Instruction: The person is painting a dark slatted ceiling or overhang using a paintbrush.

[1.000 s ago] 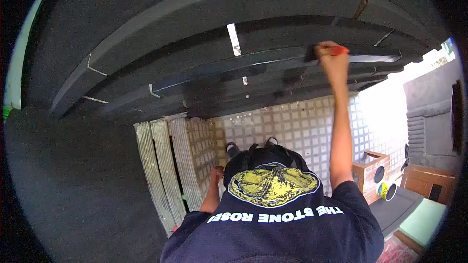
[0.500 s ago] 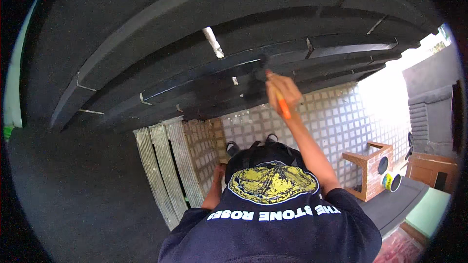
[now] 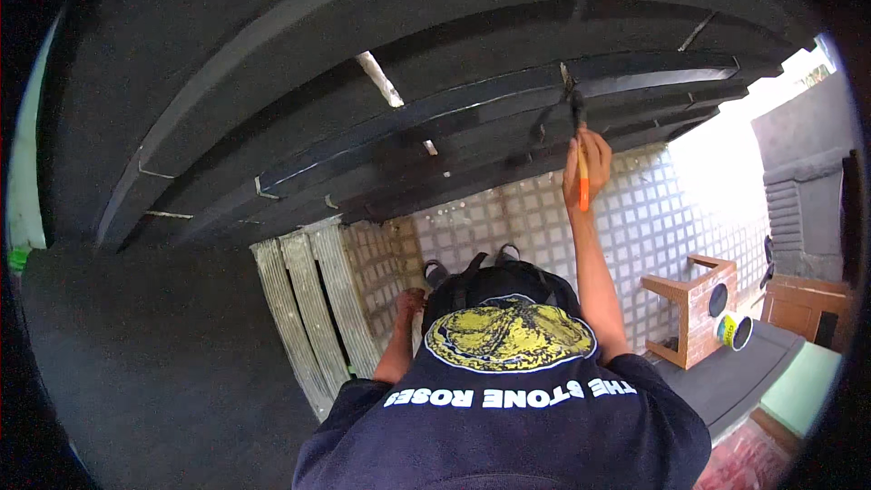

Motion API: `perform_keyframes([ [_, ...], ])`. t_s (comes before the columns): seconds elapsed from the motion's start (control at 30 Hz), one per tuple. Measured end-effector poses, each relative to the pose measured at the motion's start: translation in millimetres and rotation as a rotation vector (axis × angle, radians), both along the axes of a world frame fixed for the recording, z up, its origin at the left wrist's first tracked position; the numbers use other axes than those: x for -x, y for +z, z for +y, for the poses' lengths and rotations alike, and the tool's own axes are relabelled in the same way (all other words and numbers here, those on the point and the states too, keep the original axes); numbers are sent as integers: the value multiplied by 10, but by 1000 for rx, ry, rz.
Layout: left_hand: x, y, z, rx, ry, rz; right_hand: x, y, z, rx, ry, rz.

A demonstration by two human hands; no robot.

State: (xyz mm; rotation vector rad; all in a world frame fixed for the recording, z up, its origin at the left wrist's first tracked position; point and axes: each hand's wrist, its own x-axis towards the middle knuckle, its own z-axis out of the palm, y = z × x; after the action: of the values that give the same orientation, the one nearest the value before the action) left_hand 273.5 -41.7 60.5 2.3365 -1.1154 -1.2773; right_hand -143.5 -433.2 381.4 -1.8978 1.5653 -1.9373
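My right hand (image 3: 590, 163) is closed around a paintbrush (image 3: 583, 189) with a yellow and orange handle, held out in front of me. Its dark bristles reach the black wall ledge (image 3: 508, 107), just below a pale joint line (image 3: 566, 75). A glossy streak runs along this ledge on both sides of the brush. Pale unpainted patches, such as a white strip (image 3: 379, 79), show elsewhere on the stepped black wall. Low beside my body hangs my left hand (image 3: 413, 299), close to a slatted bench; its fingers are too small and dark to make out.
The weathered slatted bench (image 3: 299, 308) stands to my left. On the right, a brick-patterned stool (image 3: 699, 308) carries a dark round piece (image 3: 719, 298), with a tilted-looking paint can (image 3: 730, 332) beside it. Checkered tiles (image 3: 626, 218) cover the floor. A brown wooden piece (image 3: 798, 313) lies further right.
My right hand has moved right along the ledge with the paintbrush, from its middle stretch to the joint line. My left hand has risen slightly.
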Motion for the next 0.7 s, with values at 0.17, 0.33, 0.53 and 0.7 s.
perform_keyframes([
  [0.17, 121, 31, 137, -14, -105, -151, -433, -65, 61, -43, 69, -26],
  [0.33, 313, 284, 158, 21, -699, -430, -978, -175, 315, -91, 512, -100],
  [0.53, 369, 240, 334, 221, -274, -419, -220, -202, -90, -436, 56, 353],
  [0.7, 365, 130, 420, 64, 62, -125, 136, -49, -41, -120, -42, -46],
])
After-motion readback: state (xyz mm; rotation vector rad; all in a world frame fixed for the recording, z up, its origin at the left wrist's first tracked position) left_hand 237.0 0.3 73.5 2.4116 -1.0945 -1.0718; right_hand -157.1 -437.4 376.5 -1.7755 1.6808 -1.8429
